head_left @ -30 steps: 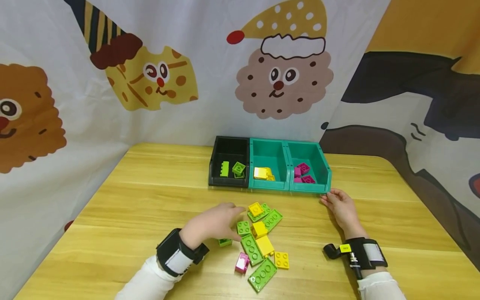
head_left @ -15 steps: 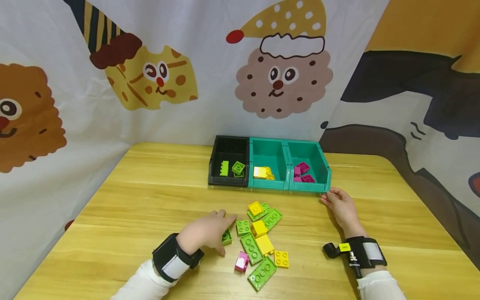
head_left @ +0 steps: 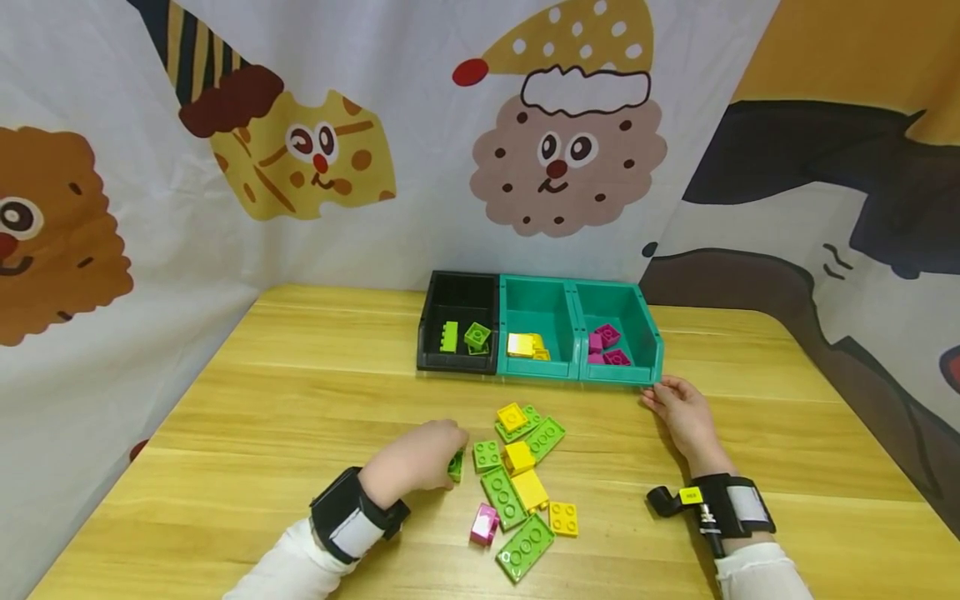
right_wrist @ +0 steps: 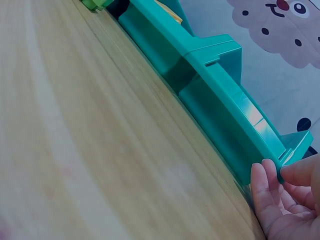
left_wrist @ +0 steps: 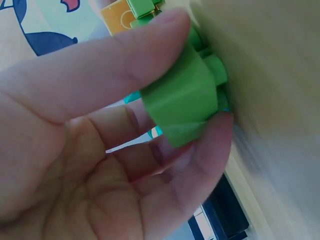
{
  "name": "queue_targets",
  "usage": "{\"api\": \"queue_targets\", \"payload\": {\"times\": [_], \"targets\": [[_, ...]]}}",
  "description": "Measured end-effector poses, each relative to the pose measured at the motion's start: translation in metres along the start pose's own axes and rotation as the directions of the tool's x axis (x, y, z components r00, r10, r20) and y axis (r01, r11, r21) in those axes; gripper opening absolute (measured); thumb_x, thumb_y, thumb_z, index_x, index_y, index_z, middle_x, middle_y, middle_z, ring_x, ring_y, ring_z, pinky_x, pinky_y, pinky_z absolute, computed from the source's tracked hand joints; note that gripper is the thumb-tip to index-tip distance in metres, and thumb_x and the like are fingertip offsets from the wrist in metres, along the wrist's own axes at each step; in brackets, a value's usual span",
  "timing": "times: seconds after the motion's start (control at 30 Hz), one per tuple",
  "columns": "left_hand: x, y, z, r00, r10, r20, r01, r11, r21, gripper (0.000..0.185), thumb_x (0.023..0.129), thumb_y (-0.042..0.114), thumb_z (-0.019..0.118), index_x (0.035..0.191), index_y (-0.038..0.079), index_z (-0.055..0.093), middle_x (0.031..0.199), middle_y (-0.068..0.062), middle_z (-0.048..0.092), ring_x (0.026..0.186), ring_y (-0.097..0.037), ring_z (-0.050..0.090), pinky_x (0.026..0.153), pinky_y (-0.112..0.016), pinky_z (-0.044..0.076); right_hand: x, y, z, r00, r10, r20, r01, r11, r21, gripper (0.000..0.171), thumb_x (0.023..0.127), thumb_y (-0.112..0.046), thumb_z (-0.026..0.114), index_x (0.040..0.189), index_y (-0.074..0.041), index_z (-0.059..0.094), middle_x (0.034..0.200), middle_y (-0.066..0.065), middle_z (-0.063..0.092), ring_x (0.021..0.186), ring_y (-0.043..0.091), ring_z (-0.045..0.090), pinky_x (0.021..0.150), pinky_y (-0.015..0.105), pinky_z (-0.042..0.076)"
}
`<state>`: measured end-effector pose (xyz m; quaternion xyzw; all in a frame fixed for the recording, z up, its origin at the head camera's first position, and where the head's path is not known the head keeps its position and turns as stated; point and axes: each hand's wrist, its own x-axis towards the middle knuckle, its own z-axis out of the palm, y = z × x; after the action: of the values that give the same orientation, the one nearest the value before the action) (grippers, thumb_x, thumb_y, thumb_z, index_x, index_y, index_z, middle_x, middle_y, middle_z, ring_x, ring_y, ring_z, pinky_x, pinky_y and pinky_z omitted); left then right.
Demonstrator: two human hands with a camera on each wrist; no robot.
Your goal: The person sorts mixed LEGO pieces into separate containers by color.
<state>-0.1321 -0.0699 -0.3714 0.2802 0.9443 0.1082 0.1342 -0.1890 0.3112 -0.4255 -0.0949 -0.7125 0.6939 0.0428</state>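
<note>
Pinching a green brick [left_wrist: 182,100], the left hand [head_left: 416,462] hovers by the pile; right hand [head_left: 686,417], fingers relaxed, touches the teal bin [head_left: 618,375].

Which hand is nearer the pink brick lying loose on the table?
Left. The left hand, pinching a green brick, sits just up-left of the pink brick; the right hand rests far off at the teal bin's corner.

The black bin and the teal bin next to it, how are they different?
The black bin holds green bricks; the middle teal bin holds yellow bricks. The black bin stands at the left end of the row, while the teal one sits between two bins. Both are open-topped, look about the same size, and stand touching side by side on the wooden table.
</note>
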Motion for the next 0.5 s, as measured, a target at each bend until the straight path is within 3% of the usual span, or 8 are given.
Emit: {"api": "queue_targets", "payload": {"times": [0.3, 0.5], "targets": [[0.0017, -0.0025, 0.0008, 1.0, 0.007, -0.018, -0.007, 1.0, -0.006, 0.033, 0.067, 0.011, 0.084, 0.093, 0.007, 0.065, 0.087, -0.002, 0.061, 0.078, -0.014, 0.055, 0.079, -0.032, 0.052, 0.0004, 0.0005, -0.0015, 1.0, -0.004, 0.007, 0.004, 1.0, 0.014, 0.026, 0.099, -0.004, 0.04, 0.119, 0.01, 0.037, 0.087, -0.007, 0.057, 0.081, 0.0, 0.061, 0.078, 0.015, 0.052], [-0.0014, -0.0037, -0.0037, 0.998, 0.006, -0.063, -0.009, 0.999, -0.044, 0.034, 0.066, 0.013, 0.084, 0.093, 0.006, 0.064, 0.083, -0.002, 0.061, 0.076, -0.015, 0.055, 0.076, -0.032, 0.052, 0.0003, 0.0004, -0.0005, 1.0, -0.001, 0.012, 0.001, 1.0, 0.026, 0.023, 0.099, -0.004, 0.041, 0.117, 0.009, 0.038, 0.085, -0.008, 0.058, 0.08, -0.001, 0.061, 0.077, 0.015, 0.052]]}}
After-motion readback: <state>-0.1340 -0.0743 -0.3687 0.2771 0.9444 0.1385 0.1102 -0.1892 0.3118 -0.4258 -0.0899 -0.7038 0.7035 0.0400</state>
